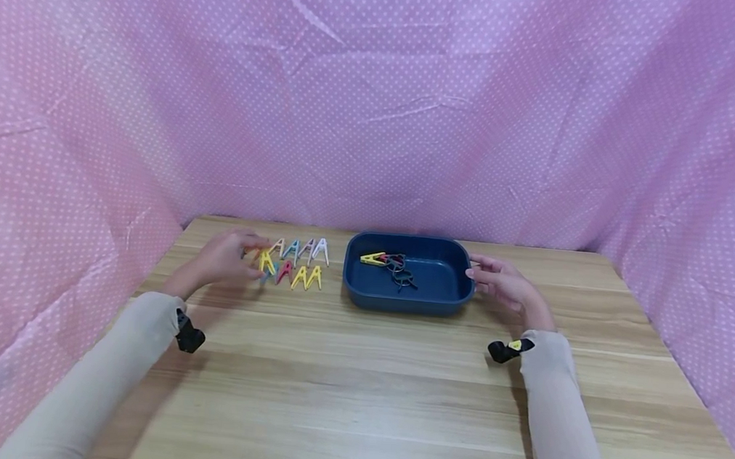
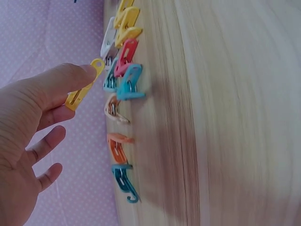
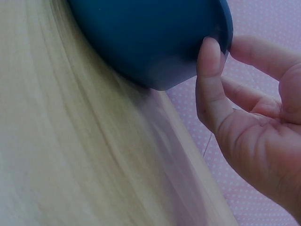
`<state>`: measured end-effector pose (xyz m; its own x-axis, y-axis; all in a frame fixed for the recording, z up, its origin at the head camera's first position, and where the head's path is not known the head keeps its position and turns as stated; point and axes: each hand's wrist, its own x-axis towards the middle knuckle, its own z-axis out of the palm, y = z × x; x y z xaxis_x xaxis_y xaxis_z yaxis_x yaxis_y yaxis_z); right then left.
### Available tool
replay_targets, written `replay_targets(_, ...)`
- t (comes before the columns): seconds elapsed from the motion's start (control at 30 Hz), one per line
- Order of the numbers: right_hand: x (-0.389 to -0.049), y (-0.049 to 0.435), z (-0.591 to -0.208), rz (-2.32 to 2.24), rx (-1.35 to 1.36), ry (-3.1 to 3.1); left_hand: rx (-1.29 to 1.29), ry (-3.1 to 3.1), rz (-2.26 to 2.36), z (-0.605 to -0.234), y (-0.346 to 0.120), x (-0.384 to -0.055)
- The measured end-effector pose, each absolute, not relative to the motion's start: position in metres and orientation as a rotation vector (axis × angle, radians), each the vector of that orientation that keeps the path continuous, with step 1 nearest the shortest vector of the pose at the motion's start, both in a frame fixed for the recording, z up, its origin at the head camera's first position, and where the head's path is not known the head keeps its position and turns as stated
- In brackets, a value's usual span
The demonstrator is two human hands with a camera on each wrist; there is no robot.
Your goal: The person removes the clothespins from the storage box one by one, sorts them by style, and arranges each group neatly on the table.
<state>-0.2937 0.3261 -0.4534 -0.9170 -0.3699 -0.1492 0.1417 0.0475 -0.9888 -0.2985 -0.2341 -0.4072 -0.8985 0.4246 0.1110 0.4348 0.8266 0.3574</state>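
Observation:
My left hand [image 1: 223,257] pinches a yellow clothespin [image 2: 77,98] between thumb and fingers, above the left end of two rows of clothespins. In the left wrist view, a light blue clothespin [image 2: 130,84], an orange one [image 2: 117,147] and a dark teal one [image 2: 123,180] stand close by on the table. At the other side, my right hand [image 1: 503,284] holds the right end of a dark blue rectangular bin [image 1: 407,306], its thumb [image 3: 209,61] against the outer wall and a finger at the rim. Inside the bin lie a yellow clothespin [image 1: 373,258] and several darker pieces.
The back row of clothespins ends with a white one [image 1: 321,249]; in the front row are a red one [image 1: 284,272] and two yellow ones [image 1: 314,277]. They stand left of the bin on the wooden table [image 1: 353,389]. A pink dotted cloth [image 1: 377,114] hangs around the table.

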Motion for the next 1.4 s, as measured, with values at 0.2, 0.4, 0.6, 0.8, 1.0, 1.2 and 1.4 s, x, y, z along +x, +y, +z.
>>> replay_targets(0.2, -0.294, 0.325, -0.452, -1.975, -0.231, 1.906, -0.7, -3.005, -0.494, -0.403, -0.239, -0.295)
replay_targets(0.4, -0.293, 0.325, -0.452, -1.952, -0.233, 1.937, -0.706, -3.04, -0.397, -0.404, -0.242, -0.295)
replay_targets(0.6, -0.295, 0.328, -0.453, -1.935, -0.229, 1.95, -0.713, -3.076, -0.29, -0.406, -0.244, -0.297)
replay_targets(0.8, -0.296, 0.329, -0.453, -1.931, -0.234, 1.952, -0.675, -3.152, -0.255, -0.41, -0.245, -0.298)
replay_targets(1.0, -0.296, 0.328, -0.455, -1.907, -0.256, 1.99, -0.69, -3.147, -0.188, -0.415, -0.245, -0.298)
replay_targets(1.2, -0.296, 0.328, -0.456, -1.885, -0.244, 2.02, -0.725, -3.116, -0.13, -0.416, -0.246, -0.298)
replay_targets(1.4, -0.297, 0.328, -0.457, -1.887, -0.279, 2.017, -0.76, -3.101, -0.127, -0.419, -0.247, -0.299)
